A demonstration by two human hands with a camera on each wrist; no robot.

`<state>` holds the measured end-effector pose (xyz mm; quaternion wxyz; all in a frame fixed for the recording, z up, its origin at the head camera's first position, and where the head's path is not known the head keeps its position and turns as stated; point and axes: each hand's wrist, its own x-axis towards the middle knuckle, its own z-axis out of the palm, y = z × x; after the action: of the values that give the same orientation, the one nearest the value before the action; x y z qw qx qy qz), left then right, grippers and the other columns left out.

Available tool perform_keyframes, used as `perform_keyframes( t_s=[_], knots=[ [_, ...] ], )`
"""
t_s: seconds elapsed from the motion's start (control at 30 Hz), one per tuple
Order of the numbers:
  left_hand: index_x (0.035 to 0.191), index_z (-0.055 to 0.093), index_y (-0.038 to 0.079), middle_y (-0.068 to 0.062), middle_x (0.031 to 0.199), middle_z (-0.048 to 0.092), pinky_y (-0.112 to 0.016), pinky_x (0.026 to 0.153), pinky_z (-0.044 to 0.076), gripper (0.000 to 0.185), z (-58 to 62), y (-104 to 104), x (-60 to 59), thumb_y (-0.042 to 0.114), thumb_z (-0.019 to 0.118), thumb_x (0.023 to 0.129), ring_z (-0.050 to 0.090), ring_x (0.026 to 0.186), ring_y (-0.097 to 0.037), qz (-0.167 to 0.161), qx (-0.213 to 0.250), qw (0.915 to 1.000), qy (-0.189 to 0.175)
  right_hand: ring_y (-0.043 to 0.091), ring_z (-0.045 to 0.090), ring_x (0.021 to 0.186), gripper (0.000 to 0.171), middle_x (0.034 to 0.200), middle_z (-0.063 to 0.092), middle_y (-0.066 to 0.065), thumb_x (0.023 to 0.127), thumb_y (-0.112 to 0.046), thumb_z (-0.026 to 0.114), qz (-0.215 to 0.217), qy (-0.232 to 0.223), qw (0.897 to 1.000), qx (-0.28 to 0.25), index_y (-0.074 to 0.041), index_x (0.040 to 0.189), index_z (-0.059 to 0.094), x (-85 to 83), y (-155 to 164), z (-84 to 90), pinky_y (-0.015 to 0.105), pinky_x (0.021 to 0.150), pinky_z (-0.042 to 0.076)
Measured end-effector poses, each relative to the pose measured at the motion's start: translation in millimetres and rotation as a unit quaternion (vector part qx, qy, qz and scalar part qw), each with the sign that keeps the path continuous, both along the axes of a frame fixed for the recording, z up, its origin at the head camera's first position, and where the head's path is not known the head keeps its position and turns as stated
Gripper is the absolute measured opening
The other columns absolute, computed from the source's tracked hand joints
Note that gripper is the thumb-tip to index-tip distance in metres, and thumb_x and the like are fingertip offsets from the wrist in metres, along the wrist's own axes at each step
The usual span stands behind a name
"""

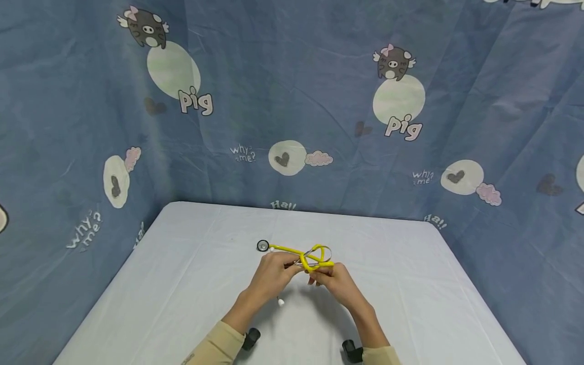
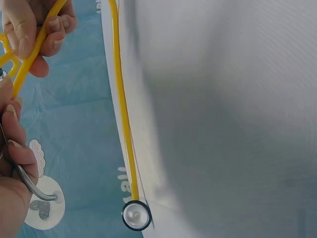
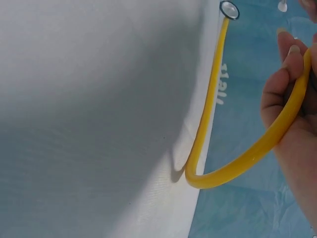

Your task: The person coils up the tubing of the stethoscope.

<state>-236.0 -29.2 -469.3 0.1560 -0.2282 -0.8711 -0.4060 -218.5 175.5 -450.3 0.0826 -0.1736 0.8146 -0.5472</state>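
Note:
A stethoscope with yellow tubing (image 1: 286,249) is held over the white table, part of its tubing looped between the two hands. My left hand (image 1: 272,276) grips its metal ear tubes; one ear tube (image 2: 35,190) sticks out past the fingers, and a white ear tip (image 1: 281,302) hangs below. My right hand (image 1: 338,286) pinches the yellow tube close by, fingers curled round it in the right wrist view. From there the tube (image 3: 237,166) bends back toward the table. The round chest piece (image 1: 262,246) lies at the far left end, beyond the left hand.
A white cloth covers the table (image 1: 191,299). Behind it and at both sides hangs a blue printed curtain (image 1: 292,101). Dark wrist mounts (image 1: 251,338) sit at both cuffs, and the hands cast shadows on the cloth.

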Motion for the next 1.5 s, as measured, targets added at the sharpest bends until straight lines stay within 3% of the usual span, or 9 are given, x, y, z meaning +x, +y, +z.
perform_keyframes(
  t_s=[0.3, 0.43, 0.57, 0.7, 1.0, 1.23, 1.5],
  knots=[
    [0.102, 0.079, 0.023, 0.008, 0.096, 0.077, -0.017, 0.06, 0.046, 0.016, -0.4, 0, -5.1, 0.027, 0.077, 0.087, 0.061, 0.073, -0.001, 0.014, -0.013, 0.9998, 0.01, 0.037, 0.064, 0.085, 0.021, 0.088, 0.073, 0.025, 0.098, -0.005, 0.058, 0.01, 0.022, 0.999, 0.027, 0.007, 0.108, 0.073, 6.0, -1, 7.9, 0.029, 0.075, 0.054],
    [0.097, 0.079, 0.024, 0.01, 0.091, 0.076, -0.017, 0.056, 0.043, 0.011, -0.5, 0, -8.0, 0.028, 0.076, 0.087, 0.056, 0.066, 0.0, 0.012, -0.016, 0.9998, 0.01, 0.029, 0.064, 0.08, 0.022, 0.087, 0.073, 0.024, 0.098, -0.004, 0.058, 0.001, 0.025, 0.999, 0.039, 0.005, 0.111, 0.073, 6.7, -2, 7.0, 0.024, 0.071, 0.052],
    [0.094, 0.08, 0.024, 0.01, 0.09, 0.076, -0.018, 0.052, 0.04, 0.008, -0.3, -1, -11.0, 0.028, 0.076, 0.087, 0.049, 0.058, -0.001, 0.007, -0.02, 0.9997, 0.007, 0.03, 0.065, 0.079, 0.021, 0.085, 0.073, 0.021, 0.098, -0.005, 0.059, -0.019, 0.037, 0.998, 0.042, 0.003, 0.111, 0.073, 2.6, -1, -6.6, 0.024, 0.069, 0.052],
    [0.094, 0.081, 0.025, 0.009, 0.094, 0.077, -0.018, 0.054, 0.041, 0.01, 1.8, -1, -13.5, 0.029, 0.076, 0.087, 0.053, 0.062, -0.001, 0.007, -0.027, 0.9996, 0.011, 0.028, 0.064, 0.077, 0.019, 0.08, 0.073, 0.015, 0.097, -0.011, 0.062, -0.038, 0.068, 0.996, 0.039, 0.0, 0.106, 0.074, -1.8, 1, -18.8, 0.027, 0.067, 0.053],
    [0.1, 0.08, 0.026, 0.008, 0.095, 0.078, -0.019, 0.06, 0.045, 0.015, 4.9, 0, -15.2, 0.032, 0.075, 0.088, 0.059, 0.07, -0.001, 0.001, -0.038, 0.9993, -0.006, 0.013, 0.058, 0.063, 0.019, 0.069, 0.068, 0.006, 0.095, -0.02, 0.067, -0.046, 0.094, 0.993, 0.047, -0.004, 0.09, 0.076, 0.4, 2, -15.0, 0.023, 0.059, 0.049],
    [0.099, 0.081, 0.025, 0.007, 0.094, 0.078, -0.019, 0.062, 0.047, 0.015, 9.6, -2, -18.7, 0.031, 0.075, 0.087, 0.064, 0.074, -0.002, -0.004, -0.059, 0.9982, 0.008, 0.021, 0.061, 0.069, 0.016, 0.076, 0.069, 0.005, 0.096, -0.011, 0.064, -0.027, 0.06, 0.996, 0.054, -0.007, 0.106, 0.075, 4.0, 3, -10.2, 0.022, 0.06, 0.049],
    [0.098, 0.081, 0.023, 0.007, 0.094, 0.078, -0.02, 0.063, 0.048, 0.016, 13.4, -6, -21.3, 0.033, 0.075, 0.087, 0.065, 0.074, -0.003, 0.004, -0.092, 0.9958, 0.004, 0.006, 0.054, 0.065, 0.021, 0.085, 0.071, 0.013, 0.095, -0.007, 0.063, -0.008, 0.062, 0.995, 0.082, -0.006, 0.114, 0.073, 8.8, 5, -5.0, 0.02, 0.054, 0.043]
  ],
)
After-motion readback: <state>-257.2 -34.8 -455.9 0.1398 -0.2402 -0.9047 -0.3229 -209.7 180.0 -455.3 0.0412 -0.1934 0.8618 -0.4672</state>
